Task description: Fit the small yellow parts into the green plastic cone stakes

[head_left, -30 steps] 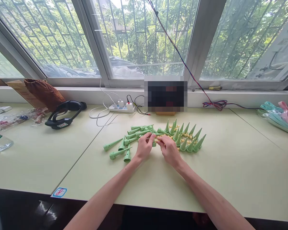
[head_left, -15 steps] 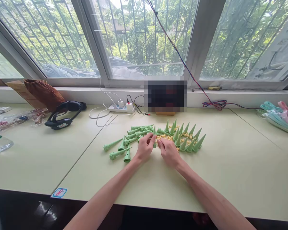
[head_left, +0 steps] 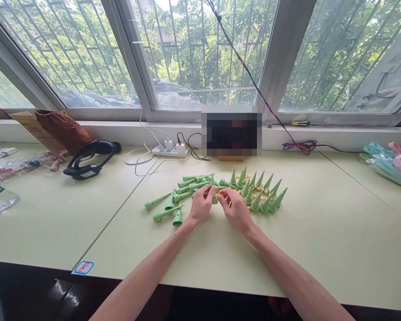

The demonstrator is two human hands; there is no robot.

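My left hand point(head_left: 202, 201) is closed round a green plastic cone spike point(head_left: 214, 200), held with its tip up over the table's middle. Just right of it is my right hand point(head_left: 234, 205), its thumb and forefinger pinched close to the spike's base; what they hold, if anything, I cannot make out. A loose group of green spikes point(head_left: 157, 203) lies to the left, most on their sides. On the right several green spikes point(head_left: 266, 203) stand on their wide bases, points up. Small yellow plastic fittings point(head_left: 258, 189) are scattered among these, partly hidden behind my right hand.
A white power strip point(head_left: 170, 151) with plugs and cables sits at the back by the window. Black headphones point(head_left: 87, 166) and a brown drawstring bag point(head_left: 62, 129) are at the left. A blurred dark screen point(head_left: 232, 133) stands at the back. Bagged straps point(head_left: 387, 160) lie far right.
My right hand's fingers have loosened from a tighter fist and moved slightly left towards the spike's base. My left hand keeps hold of the spike, nearly in the same place.
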